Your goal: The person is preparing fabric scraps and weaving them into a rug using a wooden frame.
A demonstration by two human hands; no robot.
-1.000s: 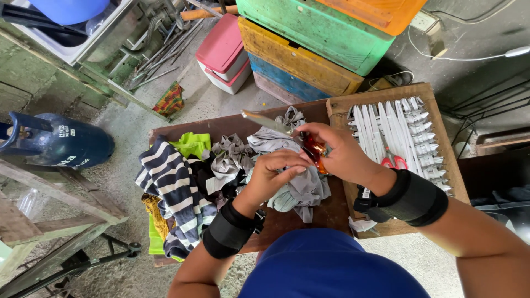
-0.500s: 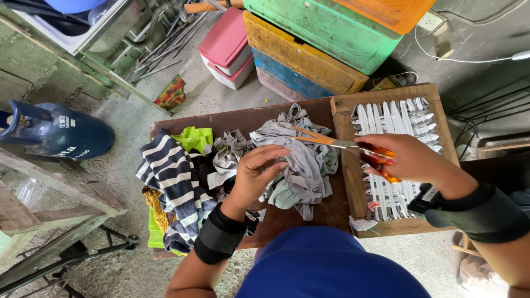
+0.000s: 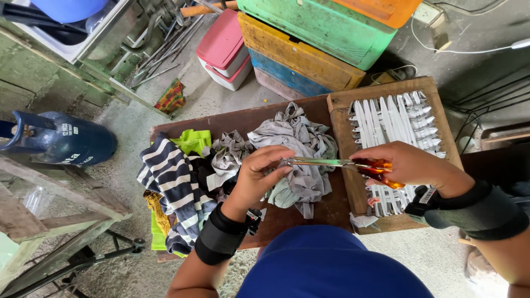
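Left hand (image 3: 259, 176) now seemingly touches scissors (image 3: 337, 164) tips.
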